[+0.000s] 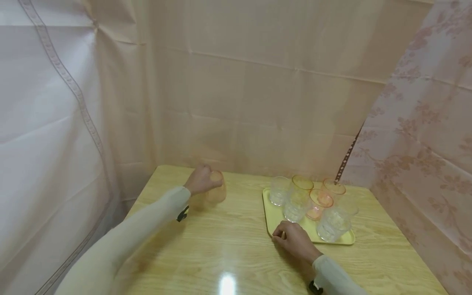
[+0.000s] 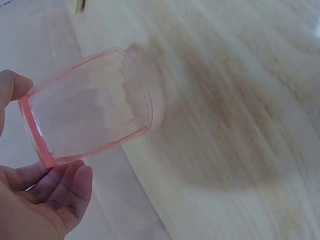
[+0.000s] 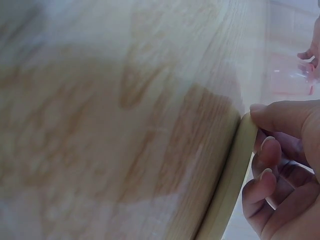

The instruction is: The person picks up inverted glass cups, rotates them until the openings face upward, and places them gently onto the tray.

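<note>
At the far left of the table, my left hand [image 1: 204, 179] grips a pink see-through drinking glass [image 2: 95, 105] by its upper end. The thumb and fingers [image 2: 70, 195] lie on opposite sides of a deep pink band there, and the glass's other end is close over the tabletop. My right hand [image 1: 295, 241] is at the near left corner of a yellow tray [image 1: 272, 217]. It pinches the tray's rim, the thumb on the edge and the other fingers curled beside it, as the right wrist view shows.
Several glasses stand on the tray: clear ones [image 1: 277, 196], a yellow-rimmed one [image 1: 302, 186] and pink-orange ones [image 1: 316, 209]. They stand close together. The wood-grain table [image 1: 221, 241] has cloth hangings [image 1: 250, 102] behind it and at both sides.
</note>
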Demonstrator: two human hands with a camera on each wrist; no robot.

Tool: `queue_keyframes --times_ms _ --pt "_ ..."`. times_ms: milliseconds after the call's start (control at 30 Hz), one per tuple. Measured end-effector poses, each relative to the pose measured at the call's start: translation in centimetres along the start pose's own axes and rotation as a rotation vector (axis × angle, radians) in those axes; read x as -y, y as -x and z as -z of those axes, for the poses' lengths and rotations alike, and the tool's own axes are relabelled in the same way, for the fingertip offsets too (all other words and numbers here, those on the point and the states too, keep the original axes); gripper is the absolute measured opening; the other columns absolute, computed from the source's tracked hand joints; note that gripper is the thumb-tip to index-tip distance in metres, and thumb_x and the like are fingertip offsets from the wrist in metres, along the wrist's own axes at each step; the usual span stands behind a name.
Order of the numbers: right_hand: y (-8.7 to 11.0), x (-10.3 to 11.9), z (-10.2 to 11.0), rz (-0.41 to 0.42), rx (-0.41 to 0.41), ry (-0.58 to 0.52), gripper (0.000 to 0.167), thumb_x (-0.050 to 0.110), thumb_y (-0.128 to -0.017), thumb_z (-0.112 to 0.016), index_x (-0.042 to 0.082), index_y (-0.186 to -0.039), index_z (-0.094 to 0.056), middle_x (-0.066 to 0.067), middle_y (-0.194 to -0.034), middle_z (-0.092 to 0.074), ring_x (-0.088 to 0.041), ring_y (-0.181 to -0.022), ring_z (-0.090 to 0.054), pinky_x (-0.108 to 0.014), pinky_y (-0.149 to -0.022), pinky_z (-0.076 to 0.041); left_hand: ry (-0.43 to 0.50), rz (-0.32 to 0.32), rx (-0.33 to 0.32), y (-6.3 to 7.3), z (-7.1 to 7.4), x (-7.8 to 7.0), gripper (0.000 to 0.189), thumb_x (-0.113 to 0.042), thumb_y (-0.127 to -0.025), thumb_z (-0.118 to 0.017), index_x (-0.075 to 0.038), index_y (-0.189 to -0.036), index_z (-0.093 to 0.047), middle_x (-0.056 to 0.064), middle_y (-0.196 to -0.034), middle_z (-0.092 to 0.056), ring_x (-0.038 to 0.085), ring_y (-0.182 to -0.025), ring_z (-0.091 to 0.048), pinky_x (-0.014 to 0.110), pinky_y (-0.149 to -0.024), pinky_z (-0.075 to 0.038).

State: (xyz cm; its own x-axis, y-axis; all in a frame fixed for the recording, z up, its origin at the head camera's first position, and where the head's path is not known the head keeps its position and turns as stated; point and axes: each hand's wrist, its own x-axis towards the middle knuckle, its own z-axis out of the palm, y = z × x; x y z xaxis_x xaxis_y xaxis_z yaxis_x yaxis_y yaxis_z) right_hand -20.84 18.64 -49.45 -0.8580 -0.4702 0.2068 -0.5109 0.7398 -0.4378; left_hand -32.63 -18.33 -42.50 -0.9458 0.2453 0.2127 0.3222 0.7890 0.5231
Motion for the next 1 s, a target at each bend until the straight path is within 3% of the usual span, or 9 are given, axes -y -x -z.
queue_keyframes --times_ms 133,433,700,1000 --pt "0.0 0.0 -0.1 -0.009 -0.001 -0.011 0.008 0.014 -0.085 -0.084 0.019 -0.084 -0.077 0.017 -0.080 -0.060 0.002 -0.066 -0.052 -0.023 -0.059 -0.046 0.012 0.010 0.012 0.4 -0.5 -0.2 0.041 -0.040 -0.084 -0.074 -0.002 -0.084 -0.058 0.002 -0.077 -0.048 0.018 -0.067 -0.044 0.032 -0.058 -0.037" --pt "0.1 0.1 0.0 -0.023 0.000 -0.015 0.009 0.014 -0.085 -0.083 0.020 -0.083 -0.076 0.017 -0.081 -0.060 0.002 -0.066 -0.052 -0.023 -0.058 -0.046 0.081 -0.005 0.022 1.0 -1.2 -1.0 0.041 -0.042 -0.083 -0.077 -0.004 -0.088 -0.062 0.000 -0.076 -0.053 0.017 -0.067 -0.048 0.031 -0.059 -0.041" --pt "0.0 0.2 0.3 -0.030 -0.001 -0.013 0.010 0.014 -0.085 -0.084 0.021 -0.083 -0.076 0.017 -0.080 -0.061 0.001 -0.066 -0.052 -0.024 -0.059 -0.046 0.109 -0.040 0.040 1.6 -1.6 -1.9 0.046 -0.041 -0.083 -0.074 0.001 -0.082 -0.056 -0.003 -0.070 -0.041 0.014 -0.062 -0.039 0.030 -0.056 -0.034" --pt "-0.2 0.0 0.4 -0.017 0.003 0.009 0.008 0.017 -0.085 -0.085 0.020 -0.084 -0.077 0.017 -0.081 -0.064 0.002 -0.067 -0.053 -0.023 -0.060 -0.047 0.160 -0.013 0.064 2.6 -2.1 -3.2 0.041 -0.041 -0.081 -0.075 -0.005 -0.088 -0.058 0.001 -0.078 -0.051 0.017 -0.070 -0.046 0.032 -0.063 -0.038"
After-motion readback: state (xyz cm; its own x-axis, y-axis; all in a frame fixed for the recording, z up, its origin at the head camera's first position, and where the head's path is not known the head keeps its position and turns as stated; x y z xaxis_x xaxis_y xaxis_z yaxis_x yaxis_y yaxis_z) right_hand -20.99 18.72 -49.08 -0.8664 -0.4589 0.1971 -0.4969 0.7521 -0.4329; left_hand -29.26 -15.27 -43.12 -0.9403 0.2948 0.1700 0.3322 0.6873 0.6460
